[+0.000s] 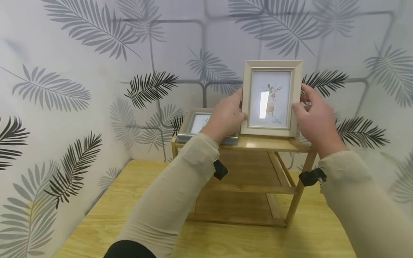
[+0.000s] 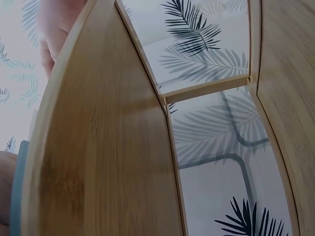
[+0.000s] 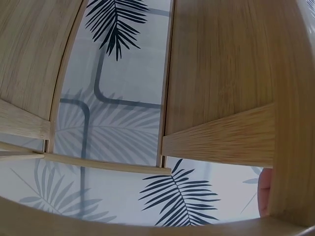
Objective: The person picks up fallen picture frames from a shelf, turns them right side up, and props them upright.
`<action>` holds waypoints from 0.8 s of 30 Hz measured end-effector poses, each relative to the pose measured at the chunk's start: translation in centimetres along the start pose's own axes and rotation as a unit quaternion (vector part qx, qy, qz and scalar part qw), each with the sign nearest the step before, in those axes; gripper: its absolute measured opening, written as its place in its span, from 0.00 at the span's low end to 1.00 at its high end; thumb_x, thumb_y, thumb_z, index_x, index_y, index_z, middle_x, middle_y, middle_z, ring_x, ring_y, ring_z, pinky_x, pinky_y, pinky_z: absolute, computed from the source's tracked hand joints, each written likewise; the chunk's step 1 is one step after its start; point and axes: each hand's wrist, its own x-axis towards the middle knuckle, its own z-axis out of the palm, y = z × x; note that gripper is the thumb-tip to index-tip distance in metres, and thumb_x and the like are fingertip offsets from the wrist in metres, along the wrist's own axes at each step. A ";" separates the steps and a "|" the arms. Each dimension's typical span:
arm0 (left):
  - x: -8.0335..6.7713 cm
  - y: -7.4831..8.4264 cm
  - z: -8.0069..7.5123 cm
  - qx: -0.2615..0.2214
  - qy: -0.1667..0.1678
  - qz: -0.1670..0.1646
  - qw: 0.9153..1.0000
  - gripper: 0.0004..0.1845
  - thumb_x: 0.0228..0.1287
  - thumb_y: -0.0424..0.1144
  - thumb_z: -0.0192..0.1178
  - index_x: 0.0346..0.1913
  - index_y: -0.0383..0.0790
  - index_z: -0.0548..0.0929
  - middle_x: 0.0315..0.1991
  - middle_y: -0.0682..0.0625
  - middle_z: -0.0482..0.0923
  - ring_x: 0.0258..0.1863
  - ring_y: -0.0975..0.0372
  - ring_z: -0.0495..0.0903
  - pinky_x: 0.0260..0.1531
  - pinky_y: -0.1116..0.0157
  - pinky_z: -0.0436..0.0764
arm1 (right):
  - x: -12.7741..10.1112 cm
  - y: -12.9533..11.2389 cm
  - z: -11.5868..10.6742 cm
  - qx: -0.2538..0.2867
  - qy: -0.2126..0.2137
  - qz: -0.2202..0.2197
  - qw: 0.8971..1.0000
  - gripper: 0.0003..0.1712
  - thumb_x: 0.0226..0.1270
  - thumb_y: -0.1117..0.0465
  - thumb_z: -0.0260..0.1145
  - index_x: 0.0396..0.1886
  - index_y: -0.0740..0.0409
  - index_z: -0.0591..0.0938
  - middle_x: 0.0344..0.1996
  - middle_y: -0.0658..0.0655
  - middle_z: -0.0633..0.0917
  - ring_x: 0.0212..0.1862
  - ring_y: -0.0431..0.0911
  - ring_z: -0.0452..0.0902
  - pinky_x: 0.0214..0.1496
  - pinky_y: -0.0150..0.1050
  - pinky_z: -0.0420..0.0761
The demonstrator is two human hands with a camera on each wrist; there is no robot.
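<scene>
A cream picture frame (image 1: 271,98) with a small plant print stands upright on the right part of a wooden shelf's top (image 1: 258,142). My left hand (image 1: 226,116) grips its left edge, thumb at the front. At the right edge my right hand (image 1: 317,118) pinches the frame, its thumb against the front and the other fingers partly hidden behind. A second picture frame (image 1: 185,129) lies face up on the top's left side, partly covered by my left hand. In the left wrist view, part of a hand (image 2: 7,187) shows beside the shelf top's edge.
The wooden shelf (image 1: 237,187) has two lower tiers and stands on a yellow wood-grain table (image 1: 129,200). A leaf-patterned wall (image 1: 106,71) rises close behind and to the left. Dark wrist devices (image 1: 313,177) sit below both cuffs.
</scene>
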 end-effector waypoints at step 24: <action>-0.6 -0.6 0.6 -0.030 0.041 0.026 0.998 0.41 0.73 0.37 0.61 0.81 0.44 0.51 0.61 0.51 0.75 0.58 0.61 0.76 0.57 0.64 0.76 | -0.2 -0.2 0.2 -0.034 -0.094 -0.011 0.995 0.39 0.83 0.43 0.32 0.81 0.62 0.44 0.67 0.72 0.66 0.55 0.64 0.70 0.47 0.58 0.78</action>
